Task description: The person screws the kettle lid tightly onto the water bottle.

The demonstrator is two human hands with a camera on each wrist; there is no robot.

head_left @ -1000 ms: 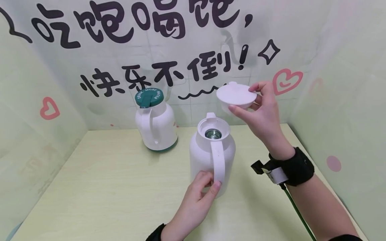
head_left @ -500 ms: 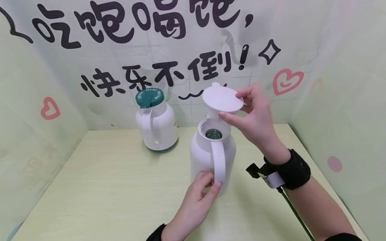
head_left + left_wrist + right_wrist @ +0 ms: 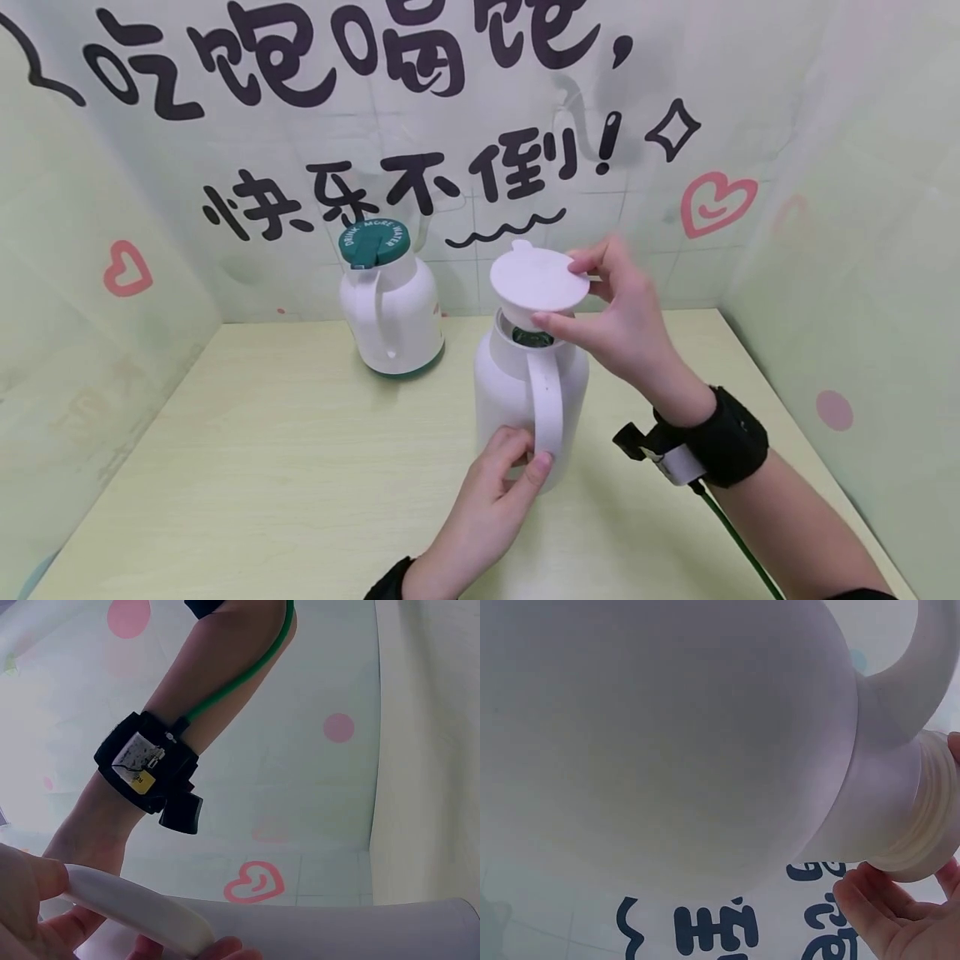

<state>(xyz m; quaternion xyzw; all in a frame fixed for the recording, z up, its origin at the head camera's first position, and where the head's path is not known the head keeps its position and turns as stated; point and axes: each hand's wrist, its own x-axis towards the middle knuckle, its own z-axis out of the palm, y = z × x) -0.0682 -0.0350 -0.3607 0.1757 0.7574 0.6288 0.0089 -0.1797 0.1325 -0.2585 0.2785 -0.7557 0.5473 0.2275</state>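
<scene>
A white thermos jug [image 3: 506,387] stands upright on the table, its mouth uncovered toward the near side. My left hand [image 3: 487,500] grips the lower part of the jug's handle [image 3: 546,400], thumb on the near side. With thumb and fingers, my right hand [image 3: 626,321] pinches the edge of a round white lid [image 3: 540,279]. The lid is tilted right over the jug's mouth, and its lower part overlaps the far rim. In the right wrist view the lid's ridged underside [image 3: 926,817] shows at the jug's neck, with right-hand fingers [image 3: 877,900] below it.
Further back to the left stands a smaller white jug [image 3: 397,321] with a green lid [image 3: 373,243] and green base. Behind the table [image 3: 262,450] hangs a printed cloth [image 3: 420,125] with dark lettering. A green cable [image 3: 738,533] runs along the right forearm.
My right hand has brought the lid left and down from beside the jug to its mouth. The left hand keeps its hold on the handle, and the jug stays in place.
</scene>
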